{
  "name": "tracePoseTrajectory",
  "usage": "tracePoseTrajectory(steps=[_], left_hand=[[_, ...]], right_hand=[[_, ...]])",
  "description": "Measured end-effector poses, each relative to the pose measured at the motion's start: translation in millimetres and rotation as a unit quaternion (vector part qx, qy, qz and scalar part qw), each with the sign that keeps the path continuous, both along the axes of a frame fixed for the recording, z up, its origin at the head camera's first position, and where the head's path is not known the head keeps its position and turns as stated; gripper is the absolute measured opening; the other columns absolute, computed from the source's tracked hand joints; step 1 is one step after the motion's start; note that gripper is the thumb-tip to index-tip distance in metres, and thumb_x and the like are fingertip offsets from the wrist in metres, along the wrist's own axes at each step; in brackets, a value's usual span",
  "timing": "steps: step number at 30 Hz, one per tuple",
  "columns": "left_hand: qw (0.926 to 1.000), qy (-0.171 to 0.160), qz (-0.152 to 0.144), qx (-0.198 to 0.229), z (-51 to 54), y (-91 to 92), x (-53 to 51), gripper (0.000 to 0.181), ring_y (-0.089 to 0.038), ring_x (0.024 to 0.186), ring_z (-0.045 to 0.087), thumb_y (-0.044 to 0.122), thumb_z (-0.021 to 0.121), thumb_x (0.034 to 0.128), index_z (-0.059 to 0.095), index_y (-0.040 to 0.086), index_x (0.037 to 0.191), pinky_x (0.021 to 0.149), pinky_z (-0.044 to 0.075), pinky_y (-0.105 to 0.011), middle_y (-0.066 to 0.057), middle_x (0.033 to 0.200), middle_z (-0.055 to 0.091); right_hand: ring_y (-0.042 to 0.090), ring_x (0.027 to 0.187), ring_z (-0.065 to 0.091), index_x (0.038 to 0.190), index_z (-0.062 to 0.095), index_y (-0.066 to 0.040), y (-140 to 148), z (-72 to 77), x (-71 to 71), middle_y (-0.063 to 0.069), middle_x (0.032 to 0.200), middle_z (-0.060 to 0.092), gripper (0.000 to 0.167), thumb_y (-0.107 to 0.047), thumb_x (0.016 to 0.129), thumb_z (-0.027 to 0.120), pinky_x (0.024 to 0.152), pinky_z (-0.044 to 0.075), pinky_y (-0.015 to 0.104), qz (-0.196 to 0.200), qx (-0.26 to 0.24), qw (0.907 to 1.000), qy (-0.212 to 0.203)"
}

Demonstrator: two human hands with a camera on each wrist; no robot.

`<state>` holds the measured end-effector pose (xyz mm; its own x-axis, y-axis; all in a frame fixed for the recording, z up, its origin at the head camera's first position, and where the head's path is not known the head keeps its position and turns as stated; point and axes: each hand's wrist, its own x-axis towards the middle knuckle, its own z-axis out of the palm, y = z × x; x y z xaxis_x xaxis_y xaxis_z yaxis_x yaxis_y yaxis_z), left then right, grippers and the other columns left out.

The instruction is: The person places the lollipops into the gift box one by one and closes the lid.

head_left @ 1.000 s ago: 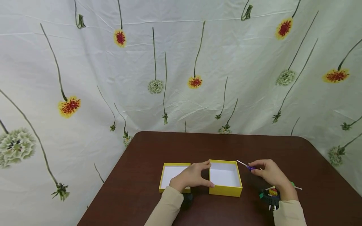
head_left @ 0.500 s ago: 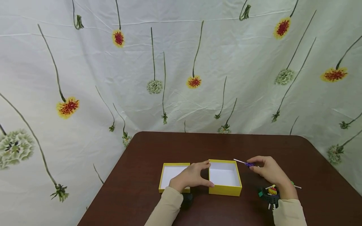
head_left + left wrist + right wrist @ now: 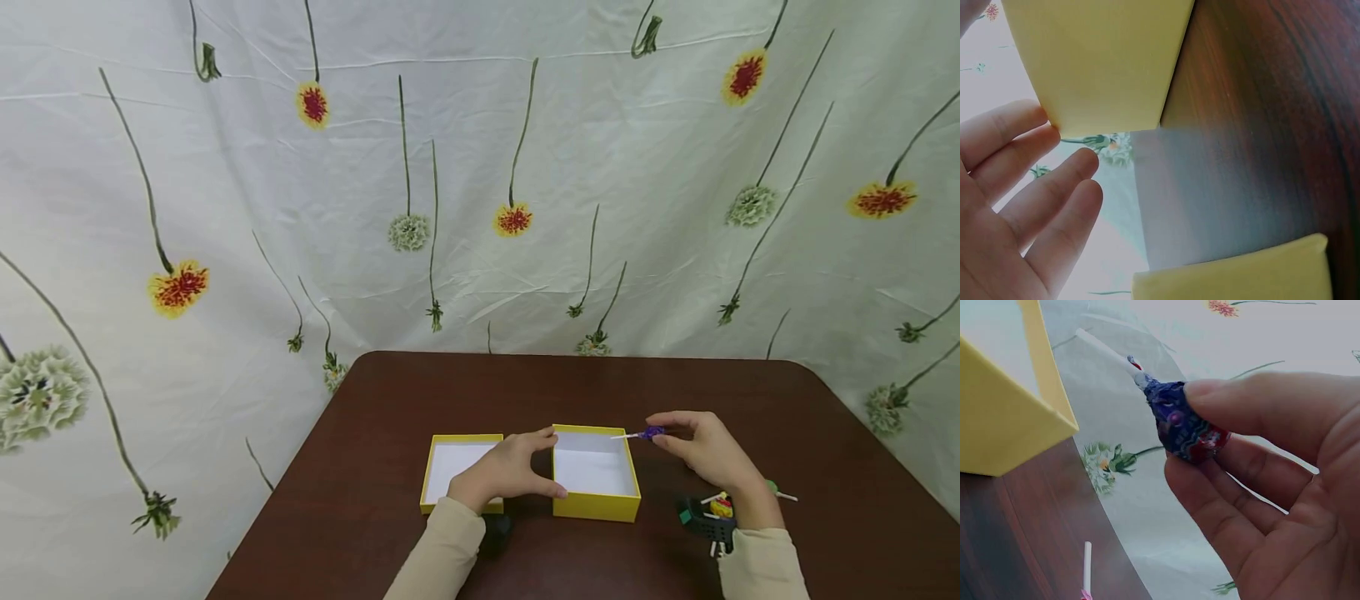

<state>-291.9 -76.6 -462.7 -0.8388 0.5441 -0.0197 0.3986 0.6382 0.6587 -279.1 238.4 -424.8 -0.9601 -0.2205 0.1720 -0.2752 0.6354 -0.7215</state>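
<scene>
Thumb and fingers of my left hand (image 3: 510, 471) span the left end of an open yellow box (image 3: 600, 507) with a white inside, holding it at its near and far corners. In the left wrist view, fingertips meet the edge of the box (image 3: 1097, 62). My right hand (image 3: 708, 454) pinches a lollipop (image 3: 654, 432) by its purple-wrapped head, right of the box's far right corner. The white stick points left, over the box's rim. In the right wrist view, thumb and fingertips hold the wrapped lollipop (image 3: 1175, 419) above the table.
A shallow yellow box lid (image 3: 425, 487), white inside, lies left of the box. Under my right forearm stands a dark basket (image 3: 705, 523) with several lollipops. A green lollipop (image 3: 772, 487) shows beyond the forearm. The dark brown table (image 3: 450, 387) ends at a flowered cloth.
My right hand has moved left with the lollipop, bringing the stick from outside the box's far right corner to over its rim. The left hand and box have stayed in place.
</scene>
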Motion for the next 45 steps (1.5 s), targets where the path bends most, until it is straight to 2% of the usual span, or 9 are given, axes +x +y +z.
tracePoseTrajectory(steps=[2,6,12,17,24,30,38,45], left_hand=[[1.0000,0.001,-0.002,-0.002,-0.2,-0.1,-0.2,0.087,-0.026,0.149,0.036,0.046,0.083,0.0800,0.047,0.010,0.151,0.116,0.040,-0.046,0.000,0.161,0.037],[0.9999,0.007,-0.008,-0.002,-0.2,0.4,-1.5,0.086,-0.026,0.149,0.036,0.045,0.083,0.0803,0.046,0.011,0.151,0.116,0.040,-0.046,0.000,0.162,0.036],[0.9999,0.000,-0.011,-0.001,-1.2,-0.3,-1.1,0.087,-0.027,0.149,0.036,0.046,0.083,0.0803,0.046,0.011,0.151,0.115,0.040,-0.047,0.000,0.162,0.036],[1.0000,0.001,-0.007,0.002,-0.8,-1.7,1.2,0.087,-0.027,0.149,0.037,0.046,0.083,0.0799,0.047,0.011,0.151,0.115,0.041,-0.047,-0.001,0.162,0.037],[0.9999,0.001,-0.008,0.006,0.4,-1.9,1.2,0.086,-0.027,0.149,0.037,0.046,0.083,0.0804,0.047,0.011,0.150,0.115,0.041,-0.047,-0.002,0.161,0.037],[1.0000,-0.003,-0.001,0.002,1.2,-0.9,1.7,0.086,-0.026,0.148,0.037,0.046,0.083,0.0796,0.048,0.010,0.150,0.114,0.042,-0.046,-0.002,0.162,0.037],[0.9999,-0.012,0.003,-0.003,-1.8,-0.9,2.6,0.086,-0.027,0.148,0.038,0.047,0.083,0.0792,0.049,0.010,0.149,0.114,0.042,-0.046,-0.003,0.161,0.038],[0.9999,0.012,-0.001,-0.009,-0.4,-0.2,-2.6,0.087,-0.025,0.147,0.039,0.050,0.082,0.0792,0.049,0.010,0.149,0.114,0.043,-0.044,-0.003,0.161,0.038]], right_hand=[[0.022,0.093,0.068,0.122,0.070,0.000,-1,-0.7,0.0,0.021,0.120,0.070,0.028,-0.010,0.096,0.066,0.074,0.059,0.029,0.009,-0.001,0.9999,0.010],[0.031,0.104,0.070,0.128,0.067,0.002,-5,-1.4,0.5,0.021,0.123,0.069,0.032,-0.013,0.099,0.063,0.085,0.061,0.041,0.009,-0.005,0.9998,0.018],[0.036,0.111,0.067,0.131,0.064,0.002,-13,-4.0,2.0,0.022,0.127,0.067,0.035,-0.014,0.100,0.060,0.089,0.059,0.048,0.004,-0.012,0.9999,0.010],[0.037,0.114,0.065,0.130,0.065,0.000,-18,-4.8,1.1,0.022,0.128,0.066,0.033,-0.013,0.101,0.060,0.088,0.059,0.047,0.007,-0.013,0.9997,0.017],[0.031,0.105,0.068,0.122,0.066,-0.003,-25,-4.6,-1.8,0.018,0.120,0.069,0.026,-0.010,0.097,0.065,0.083,0.061,0.034,0.004,-0.047,0.9988,0.015],[0.027,0.104,0.066,0.108,0.065,-0.007,-33,-3.9,-4.0,0.013,0.114,0.071,0.015,-0.007,0.094,0.069,0.085,0.061,0.032,0.007,-0.067,0.9977,0.007],[0.021,0.092,0.065,0.113,0.071,-0.006,-41,-4.2,-0.2,0.012,0.109,0.072,0.019,-0.011,0.094,0.069,0.075,0.060,0.025,0.004,-0.065,0.9978,0.010],[0.022,0.091,0.069,0.116,0.073,-0.005,-48,-4.0,-6.5,0.016,0.113,0.073,0.023,-0.013,0.096,0.066,0.080,0.062,0.034,0.039,-0.057,0.9972,0.028]])
